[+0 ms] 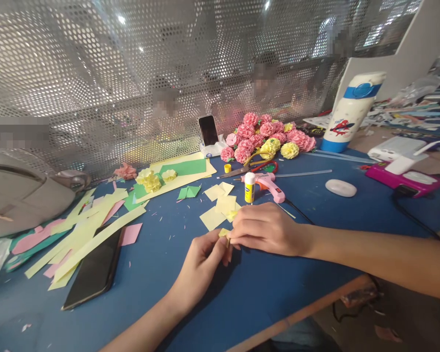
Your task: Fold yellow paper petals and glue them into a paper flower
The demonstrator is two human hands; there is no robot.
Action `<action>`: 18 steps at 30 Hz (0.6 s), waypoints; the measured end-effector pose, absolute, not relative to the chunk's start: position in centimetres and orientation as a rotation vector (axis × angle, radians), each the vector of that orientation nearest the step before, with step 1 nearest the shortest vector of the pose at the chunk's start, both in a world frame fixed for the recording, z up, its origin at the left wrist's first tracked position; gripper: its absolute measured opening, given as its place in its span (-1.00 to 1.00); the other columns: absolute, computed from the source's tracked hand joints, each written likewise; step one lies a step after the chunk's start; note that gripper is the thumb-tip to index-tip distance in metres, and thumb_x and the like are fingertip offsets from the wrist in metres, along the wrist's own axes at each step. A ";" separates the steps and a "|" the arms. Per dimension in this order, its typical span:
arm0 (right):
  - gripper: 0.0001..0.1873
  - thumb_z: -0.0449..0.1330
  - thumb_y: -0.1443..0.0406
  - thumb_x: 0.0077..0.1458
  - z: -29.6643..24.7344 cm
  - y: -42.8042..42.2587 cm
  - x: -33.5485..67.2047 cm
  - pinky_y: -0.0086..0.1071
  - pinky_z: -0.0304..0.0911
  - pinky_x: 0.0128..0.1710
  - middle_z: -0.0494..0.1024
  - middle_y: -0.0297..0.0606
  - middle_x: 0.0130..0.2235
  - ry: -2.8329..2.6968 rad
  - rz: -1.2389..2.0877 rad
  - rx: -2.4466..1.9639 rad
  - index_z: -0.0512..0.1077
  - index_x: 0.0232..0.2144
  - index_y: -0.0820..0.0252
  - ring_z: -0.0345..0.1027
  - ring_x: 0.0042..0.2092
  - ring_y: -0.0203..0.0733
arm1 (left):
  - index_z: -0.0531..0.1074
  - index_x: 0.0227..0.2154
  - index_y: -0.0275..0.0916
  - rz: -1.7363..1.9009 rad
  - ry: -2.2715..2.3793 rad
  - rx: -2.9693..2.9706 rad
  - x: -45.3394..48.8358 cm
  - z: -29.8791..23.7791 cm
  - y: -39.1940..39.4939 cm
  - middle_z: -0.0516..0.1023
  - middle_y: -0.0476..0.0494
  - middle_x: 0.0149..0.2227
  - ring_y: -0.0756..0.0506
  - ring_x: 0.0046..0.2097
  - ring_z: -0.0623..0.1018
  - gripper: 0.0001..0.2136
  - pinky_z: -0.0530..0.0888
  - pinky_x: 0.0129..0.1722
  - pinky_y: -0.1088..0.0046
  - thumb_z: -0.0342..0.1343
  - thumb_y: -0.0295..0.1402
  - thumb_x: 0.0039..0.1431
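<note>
My left hand pinches a small piece of yellow paper between thumb and fingers, above the blue table. Against the same piece my right hand is closed, its fingertips meeting those of the left. Just beyond the hands lie several yellow paper squares. An upright glue stick with a white cap stands behind my right hand. A pink hot glue gun rests beside it, near scissors. The right fingers partly hide the paper.
Pink and yellow paper flowers are heaped at the back by a bottle. Yellow paper strips partly cover a dark phone on the left. A white mouse and a magenta power strip are on the right.
</note>
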State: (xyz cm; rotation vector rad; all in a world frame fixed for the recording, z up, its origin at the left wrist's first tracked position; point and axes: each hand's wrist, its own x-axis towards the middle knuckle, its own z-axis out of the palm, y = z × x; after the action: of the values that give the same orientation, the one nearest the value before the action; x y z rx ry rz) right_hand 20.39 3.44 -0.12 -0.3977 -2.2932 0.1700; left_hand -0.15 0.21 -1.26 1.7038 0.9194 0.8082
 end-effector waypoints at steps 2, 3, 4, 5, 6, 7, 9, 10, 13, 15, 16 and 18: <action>-0.84 0.12 0.29 0.31 0.0 3.4 20.2 -0.42 0.26 -0.28 0.50 -0.26 -0.33 -2.185 0.485 -0.466 0.46 -0.30 0.23 0.36 -0.29 -0.27 | 0.37 -0.42 -0.28 0.817 0.925 1.716 -0.1 -1.3 0.1 0.32 0.00 -0.49 0.00 -0.42 0.30 -0.64 0.24 -0.36 0.50 -0.13 -0.17 0.40; -0.83 0.13 0.27 0.30 0.0 3.4 20.2 -0.45 0.26 -0.32 0.49 -0.27 -0.32 -2.112 0.645 -0.532 0.45 -0.30 0.23 0.35 -0.30 -0.30 | 0.38 -0.39 -0.28 0.816 0.925 1.726 -0.1 -1.3 0.1 0.32 0.01 -0.49 0.00 -0.42 0.29 -0.66 0.23 -0.37 0.51 -0.13 -0.18 0.40; -0.83 0.15 0.25 0.29 0.1 3.4 20.1 -0.47 0.25 -0.36 0.48 -0.28 -0.31 -2.040 0.785 -0.605 0.45 -0.30 0.23 0.34 -0.32 -0.31 | 0.39 -0.36 -0.27 0.813 0.925 1.740 -0.1 -1.3 0.1 0.31 0.02 -0.49 0.01 -0.42 0.29 -0.67 0.23 -0.37 0.52 -0.13 -0.19 0.40; -0.82 0.18 0.22 0.27 0.1 3.4 20.0 -0.49 0.23 -0.40 0.47 -0.29 -0.30 -1.977 0.901 -0.674 0.44 -0.30 0.23 0.33 -0.32 -0.33 | 0.39 -0.33 -0.27 0.811 0.928 1.757 0.0 -1.3 0.0 0.30 0.03 -0.49 0.01 -0.42 0.28 -0.69 0.23 -0.38 0.53 -0.13 -0.20 0.41; -0.80 0.21 0.19 0.24 0.1 3.4 19.9 -0.50 0.22 -0.42 0.46 -0.29 -0.29 -1.933 1.004 -0.725 0.43 -0.29 0.23 0.33 -0.32 -0.33 | 0.40 -0.32 -0.27 0.810 0.934 1.777 0.0 -1.2 0.0 0.29 0.03 -0.49 0.01 -0.42 0.28 -0.69 0.23 -0.38 0.54 -0.13 -0.21 0.41; -0.78 0.24 0.16 0.21 0.1 3.4 19.8 -0.51 0.21 -0.42 0.46 -0.30 -0.30 -1.907 1.096 -0.751 0.42 -0.28 0.23 0.33 -0.32 -0.33 | 0.40 -0.32 -0.27 0.810 0.944 1.799 0.0 -1.2 0.0 0.29 0.03 -0.49 0.01 -0.42 0.28 -0.70 0.23 -0.38 0.54 -0.13 -0.22 0.41; -0.73 0.28 0.13 0.16 0.0 3.4 19.7 -0.50 0.23 -0.39 0.45 -0.34 -0.35 -1.880 1.246 -0.744 0.41 -0.29 0.23 0.34 -0.34 -0.33 | 0.40 -0.35 -0.27 0.811 0.968 1.844 0.1 -1.2 0.0 0.30 0.02 -0.48 0.01 -0.41 0.29 -0.70 0.23 -0.38 0.55 -0.13 -0.23 0.41; -0.72 0.29 0.13 0.14 0.0 3.4 19.7 -0.49 0.24 -0.38 0.45 -0.35 -0.37 -1.870 1.299 -0.729 0.40 -0.30 0.23 0.35 -0.35 -0.34 | 0.39 -0.35 -0.27 0.810 0.978 1.863 0.1 -1.2 0.0 0.31 0.01 -0.47 0.01 -0.40 0.29 -0.70 0.24 -0.37 0.55 -0.13 -0.23 0.41; -0.70 0.32 0.12 0.11 0.0 3.3 19.6 -0.49 0.22 -0.40 0.45 -0.36 -0.38 -1.848 1.352 -0.723 0.39 -0.32 0.23 0.35 -0.38 -0.35 | 0.38 -0.37 -0.27 0.809 0.995 1.903 0.1 -1.2 0.0 0.34 0.00 -0.45 0.00 -0.38 0.31 -0.71 0.26 -0.34 0.55 -0.13 -0.25 0.41; -0.70 0.32 0.12 0.10 0.1 3.2 19.6 -0.50 0.18 -0.44 0.45 -0.36 -0.39 -1.855 1.329 -0.749 0.38 -0.34 0.23 0.35 -0.38 -0.35 | 0.38 -0.38 -0.26 0.812 0.997 1.912 0.1 -1.2 -0.1 0.36 -0.01 -0.44 0.00 -0.38 0.32 -0.71 0.26 -0.34 0.55 -0.13 -0.27 0.41; -0.70 0.32 0.13 0.10 0.1 3.1 19.5 -0.50 0.16 -0.46 0.45 -0.37 -0.40 -1.860 1.311 -0.761 0.38 -0.35 0.23 0.35 -0.39 -0.34 | 0.37 -0.39 -0.26 0.814 0.996 1.914 0.1 -1.2 -0.1 0.36 -0.01 -0.44 0.00 -0.38 0.32 -0.71 0.26 -0.34 0.55 -0.13 -0.27 0.41; -0.72 0.33 0.15 0.10 0.1 3.0 19.5 -0.49 0.15 -0.46 0.43 -0.38 -0.42 -1.865 1.271 -0.770 0.37 -0.39 0.22 0.33 -0.40 -0.35 | 0.35 -0.41 -0.26 0.814 0.998 1.916 0.1 -1.2 -0.1 0.36 -0.01 -0.45 0.00 -0.38 0.32 -0.70 0.26 -0.35 0.55 -0.13 -0.26 0.41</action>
State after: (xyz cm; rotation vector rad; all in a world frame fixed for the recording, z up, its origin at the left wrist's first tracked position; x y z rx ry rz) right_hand 19.53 2.99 0.09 -0.7695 -1.8648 1.2709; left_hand 0.14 -0.09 -1.21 1.9163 0.9979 0.8144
